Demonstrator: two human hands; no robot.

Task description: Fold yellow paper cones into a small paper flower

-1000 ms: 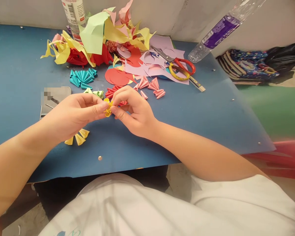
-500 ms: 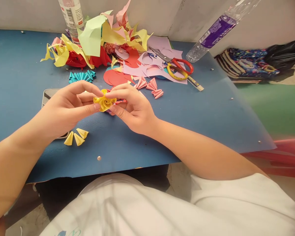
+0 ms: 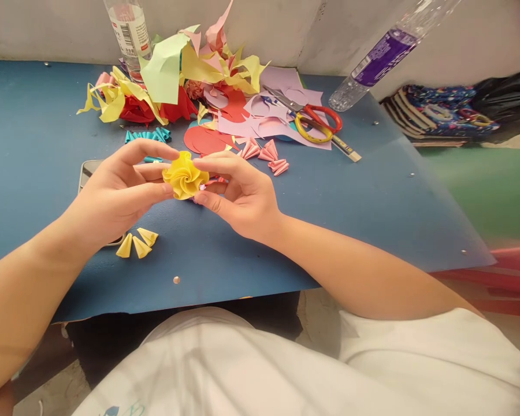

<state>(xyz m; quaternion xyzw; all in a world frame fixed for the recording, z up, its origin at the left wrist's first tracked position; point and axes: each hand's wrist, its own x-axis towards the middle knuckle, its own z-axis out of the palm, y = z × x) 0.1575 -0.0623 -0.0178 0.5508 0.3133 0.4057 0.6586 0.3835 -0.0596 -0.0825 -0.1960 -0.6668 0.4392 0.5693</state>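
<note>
Pinching yellow paper flower (image 3: 184,175), 2-handed

Your blue desk (image 3: 329,231) carries a heap of paper scraps (image 3: 177,75) at its far edge, with scissors (image 3: 312,118) just beside it. Nearer you lie teal cones (image 3: 149,136), red paper circles (image 3: 203,138) and pink cones (image 3: 264,155). Three yellow paper cones (image 3: 137,245) sit beside a phone (image 3: 86,169).

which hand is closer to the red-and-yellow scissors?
Right. The right hand is in front of the scissors and to their left, pinching the yellow paper flower. The left hand grips the flower's other side, farther from the scissors.
</note>
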